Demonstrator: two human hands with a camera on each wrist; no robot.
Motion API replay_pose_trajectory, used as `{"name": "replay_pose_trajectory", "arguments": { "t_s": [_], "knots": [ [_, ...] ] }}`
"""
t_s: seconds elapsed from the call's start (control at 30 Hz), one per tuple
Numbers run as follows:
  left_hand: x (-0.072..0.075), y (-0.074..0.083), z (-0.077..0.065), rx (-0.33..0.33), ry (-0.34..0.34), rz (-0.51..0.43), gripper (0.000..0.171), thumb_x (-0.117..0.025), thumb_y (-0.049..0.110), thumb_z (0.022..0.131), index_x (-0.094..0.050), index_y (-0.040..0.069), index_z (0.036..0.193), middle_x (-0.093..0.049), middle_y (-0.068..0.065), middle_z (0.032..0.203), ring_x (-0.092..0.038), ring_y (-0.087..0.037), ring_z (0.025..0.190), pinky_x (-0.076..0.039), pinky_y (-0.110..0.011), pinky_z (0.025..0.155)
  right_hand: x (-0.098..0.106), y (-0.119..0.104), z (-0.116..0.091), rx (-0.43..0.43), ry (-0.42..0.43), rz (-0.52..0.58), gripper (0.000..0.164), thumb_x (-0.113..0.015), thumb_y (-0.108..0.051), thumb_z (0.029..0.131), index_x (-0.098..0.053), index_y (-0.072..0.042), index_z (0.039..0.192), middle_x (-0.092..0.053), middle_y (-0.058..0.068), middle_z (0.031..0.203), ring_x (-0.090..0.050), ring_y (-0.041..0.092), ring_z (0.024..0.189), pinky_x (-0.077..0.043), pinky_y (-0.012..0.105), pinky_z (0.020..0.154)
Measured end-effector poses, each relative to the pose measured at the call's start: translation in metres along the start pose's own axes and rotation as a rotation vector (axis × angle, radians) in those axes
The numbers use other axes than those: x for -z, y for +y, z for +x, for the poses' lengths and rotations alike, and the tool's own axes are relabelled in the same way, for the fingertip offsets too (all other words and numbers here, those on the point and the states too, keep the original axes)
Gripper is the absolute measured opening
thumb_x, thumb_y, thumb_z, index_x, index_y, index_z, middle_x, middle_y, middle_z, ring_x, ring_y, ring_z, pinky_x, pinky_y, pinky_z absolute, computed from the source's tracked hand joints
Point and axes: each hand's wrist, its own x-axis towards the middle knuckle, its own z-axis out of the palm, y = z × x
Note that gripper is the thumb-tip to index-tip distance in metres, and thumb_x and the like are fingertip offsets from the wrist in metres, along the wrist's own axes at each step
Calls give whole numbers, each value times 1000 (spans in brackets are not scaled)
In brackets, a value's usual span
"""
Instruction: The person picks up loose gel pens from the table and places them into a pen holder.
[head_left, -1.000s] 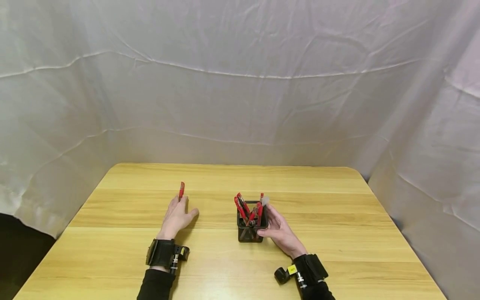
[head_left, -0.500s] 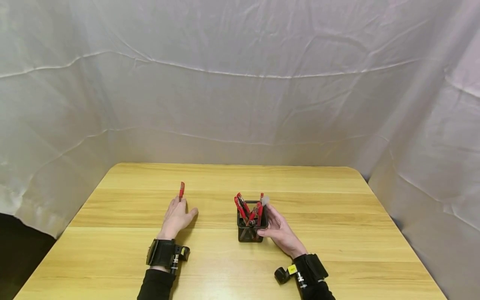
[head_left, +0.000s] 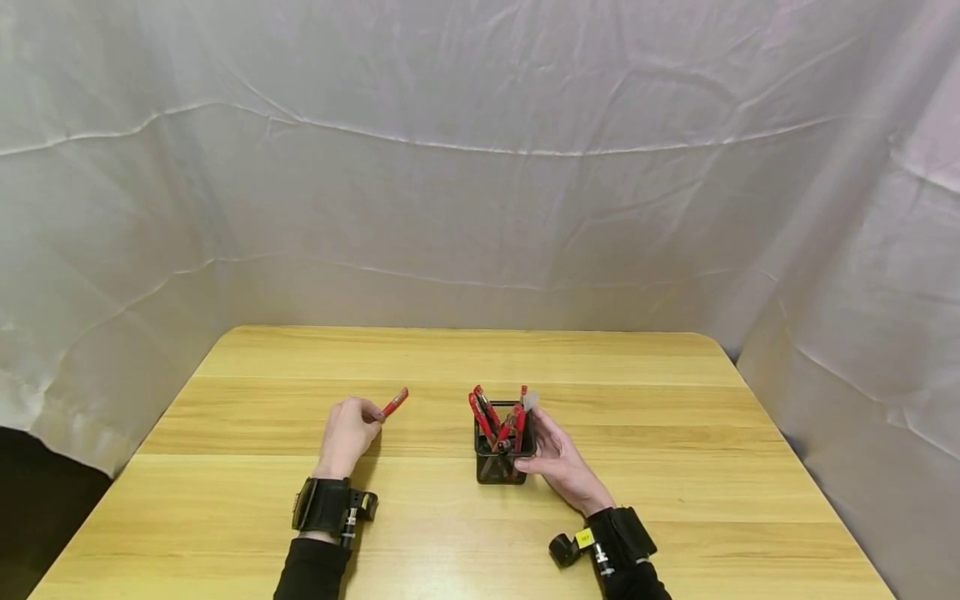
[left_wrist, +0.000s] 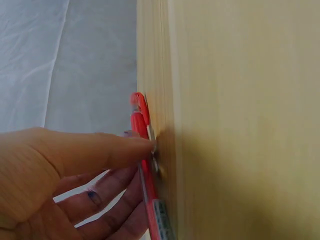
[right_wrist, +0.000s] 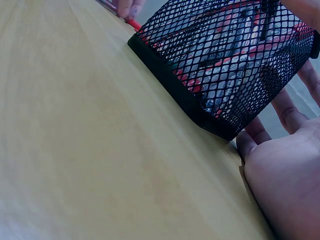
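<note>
In the head view my left hand [head_left: 348, 435] pinches a red pen [head_left: 396, 402] between thumb and fingers, just over the table on the left. The left wrist view shows the thumb pressed against the barrel of the pen [left_wrist: 137, 121], below its clip. A black wire-mesh pen holder [head_left: 487, 472] stands upright near the middle of the table. Several red pens [head_left: 482, 419] lean inside it, caps up. My right hand [head_left: 566, 470] grips the holder from its right side, thumb on the near face. Through the mesh of the holder [right_wrist: 227, 60] more pens show.
The wooden table [head_left: 660, 417] has rounded far corners. A pale cloth curtain [head_left: 480, 208] hangs behind it and along both sides. A wristband with a small camera [head_left: 324, 505] sits on the left wrist, another camera [head_left: 564, 550] by the right.
My left hand, earlier spread over the pen, now pinches it. The pen has swung from pointing away to pointing up and right. Right hand and pen holder have not moved.
</note>
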Motion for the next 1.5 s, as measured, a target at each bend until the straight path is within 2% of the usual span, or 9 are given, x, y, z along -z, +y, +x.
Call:
{"name": "replay_pose_trajectory", "arguments": {
  "t_s": [0.1, 0.27, 0.33, 0.5, 0.8, 0.9, 1.07, 1.3, 1.5],
  "knots": [
    [1, 0, -1, 14, -2, -10, 13, -70, -7, 81, -74, -3, 93, -74, -15, 82, -67, -25, 75, -51, -33, 64, 0, 0, 0, -4, 2, -3, 111, -71, 0, 85, 14, 9, 155, 15, 25, 166, 17, 38, 154, -5, 25, 122],
    [2, 1, -2, 1, -19, 11, 25, -67, -8, 86, -67, -7, 111, -74, -20, 88, -68, -26, 74, -47, -27, 57, 0, -1, -1, 8, -4, -11, 110, -71, 0, 85, 14, 9, 155, 14, 26, 166, 16, 39, 154, -16, 11, 117],
    [1, 1, -2, -14, -22, 27, 29, -65, -8, 87, -66, -9, 115, -74, -22, 91, -68, -29, 77, -49, -28, 57, 0, -2, -1, 5, -2, -9, 110, -71, 1, 85, 14, 9, 155, 15, 25, 166, 16, 39, 154, -12, 17, 121],
    [1, 2, -1, -30, -16, 54, 30, -63, -9, 87, -66, -10, 117, -74, -23, 96, -70, -35, 87, -56, -39, 68, -1, -3, 0, -14, 11, 2, 112, -71, 1, 85, 16, 10, 154, 19, 26, 165, 22, 39, 153, 15, 48, 122],
    [6, 11, 0, -67, 20, 17, 30, -64, -8, 86, -70, -7, 115, -75, -20, 96, -70, -33, 88, -54, -37, 70, -1, -3, 0, -4, 6, -3, 111, -71, 1, 85, 15, 8, 155, 19, 24, 166, 21, 38, 153, 16, 50, 121],
    [8, 16, 0, -101, 26, -25, 31, -64, -8, 86, -70, -7, 117, -75, -21, 99, -72, -33, 88, -58, -40, 73, -1, -2, 0, -4, 4, -10, 111, -71, 1, 85, 15, 9, 155, 17, 25, 166, 19, 39, 154, 14, 50, 121],
    [13, 24, 1, -149, 15, -186, 31, -64, -5, 89, -68, -6, 120, -74, -23, 107, -72, -34, 92, -62, -41, 81, -1, -2, 0, -5, 4, -15, 111, -71, 0, 85, 14, 10, 154, 16, 26, 166, 18, 40, 154, 13, 51, 121],
    [18, 33, 2, -188, 68, -385, 29, -67, -5, 89, -68, -6, 118, -72, -23, 107, -71, -30, 93, -61, -22, 80, -1, -2, 1, -11, 7, -8, 111, -71, 1, 85, 14, 10, 154, 16, 25, 166, 18, 40, 154, 13, 52, 122],
    [21, 39, 0, -228, 106, -475, 29, -69, -4, 88, -68, -4, 117, -72, -24, 104, -69, -11, 87, -57, -12, 79, -1, -2, 1, -2, 2, -4, 111, -71, 0, 85, 14, 9, 155, 16, 25, 166, 18, 39, 154, 14, 52, 122]
  ]
}}
